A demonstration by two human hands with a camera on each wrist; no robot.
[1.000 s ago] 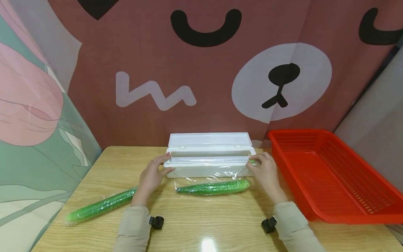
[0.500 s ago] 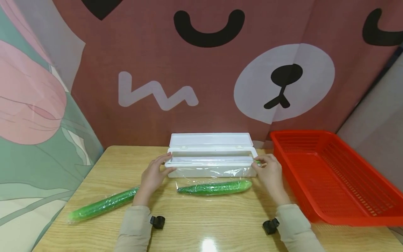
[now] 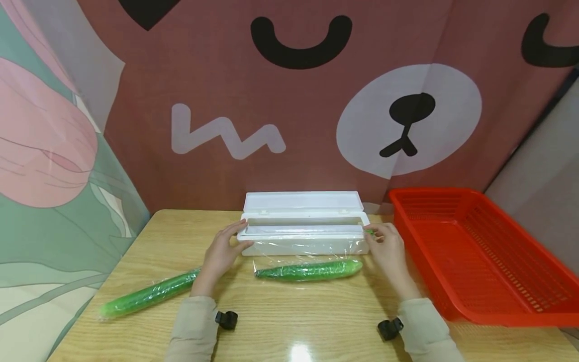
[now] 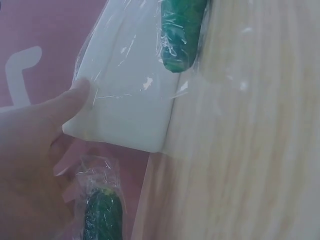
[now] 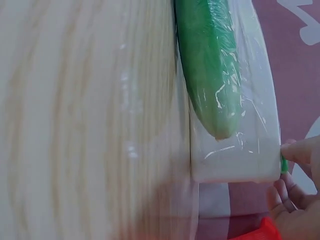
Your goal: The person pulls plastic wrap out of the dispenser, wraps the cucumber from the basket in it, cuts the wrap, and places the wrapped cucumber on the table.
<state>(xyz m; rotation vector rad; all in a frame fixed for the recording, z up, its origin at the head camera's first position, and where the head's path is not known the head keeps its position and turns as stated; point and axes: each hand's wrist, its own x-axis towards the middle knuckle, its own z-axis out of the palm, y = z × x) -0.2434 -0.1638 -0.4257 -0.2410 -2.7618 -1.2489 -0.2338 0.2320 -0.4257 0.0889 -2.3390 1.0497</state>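
Note:
A white cling film dispenser [image 3: 307, 245] stands at the back of the table, its lid [image 3: 303, 201] raised. Clear film comes over its front edge and down across a green cucumber [image 3: 312, 270] lying just before it. My left hand [image 3: 221, 251] grips the dispenser's left end, thumb on the front wall and fingers up at the rim. At the right end, my right hand [image 3: 386, 249] pinches a small green slider [image 5: 284, 165] at the rim, largely covered by thumb and fingers. Another cucumber [image 3: 149, 295], wrapped in film, lies left of my left forearm.
A red plastic basket [image 3: 429, 261] sits on the right, close beside my right hand and forearm. Behind the wooden table [image 3: 289, 311] hangs a printed curtain [image 3: 217, 176], right at the back of the dispenser.
My right hand has shifted slightly right with the green slider, up to the dispenser's right end. The left hand keeps its grip; cucumbers and basket stay in place.

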